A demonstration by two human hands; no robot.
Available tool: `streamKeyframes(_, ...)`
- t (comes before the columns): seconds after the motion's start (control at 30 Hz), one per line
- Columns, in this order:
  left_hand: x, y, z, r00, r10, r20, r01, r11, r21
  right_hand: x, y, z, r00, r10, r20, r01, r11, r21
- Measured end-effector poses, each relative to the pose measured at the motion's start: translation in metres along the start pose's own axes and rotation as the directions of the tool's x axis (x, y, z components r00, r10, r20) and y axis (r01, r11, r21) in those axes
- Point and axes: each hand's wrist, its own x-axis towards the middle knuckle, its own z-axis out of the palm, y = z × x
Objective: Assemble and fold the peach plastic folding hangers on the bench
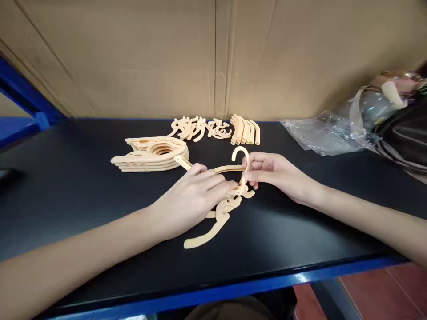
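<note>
My right hand (pixel 270 173) pinches a cream plastic hanger hook (pixel 246 164) between thumb and fingers, holding it upright with its curve to the left. From the other side my left hand (pixel 196 195) closes its fingers on the hanger (pixel 230 169) at the hook's base, and it covers much of that part. Below the fingertips another cream hanger piece (pixel 207 238) with a curved arm lies on the black table (pixel 283 249). Whether this piece is joined to the held one I cannot tell.
Folded cream hangers (pixel 150 164) are stacked at the left. Along the back lie a pile of loose hanger pieces (pixel 188 127), small hooks (pixel 218 129) and a row of curved arms (pixel 245 130). Clear plastic bags (pixel 327 131) and a dark bag (pixel 407 133) sit at the right, before a cardboard wall (pixel 133 58).
</note>
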Motion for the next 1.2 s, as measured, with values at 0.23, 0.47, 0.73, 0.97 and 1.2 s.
streamKeyframes(0.23, 0.0006, 0.0008, 0.0012, 1.000, 0.005, -0.030, -0.003, 0.998, 0.061, -0.0008, 0.0019, 0.0011, 0.998, -0.054, -0.040, 0.054, 0.998, -0.012)
streamKeyframes(0.47, 0.0013, 0.0018, 0.0014, 0.999, -0.009, -0.035, 0.014, 0.990, 0.142, -0.0001, 0.0063, 0.0009, 0.993, -0.095, -0.065, 0.095, 0.995, -0.001)
streamKeyframes(0.73, 0.0017, 0.0033, 0.0011, 0.997, -0.001, -0.073, 0.013, 0.985, 0.172, 0.0000, 0.0061, -0.0025, 0.996, -0.082, -0.042, 0.083, 0.997, 0.011)
streamKeyframes(0.97, 0.0012, 0.0030, 0.0004, 0.997, -0.025, -0.072, 0.034, 0.991, 0.127, 0.0005, 0.0064, -0.0028, 0.996, -0.079, -0.043, 0.080, 0.997, 0.022)
streamKeyframes(1.2, 0.0003, 0.0038, 0.0003, 0.996, -0.027, -0.083, 0.038, 0.991, 0.128, -0.0028, 0.0046, 0.0001, 0.992, -0.125, -0.031, 0.126, 0.992, 0.032)
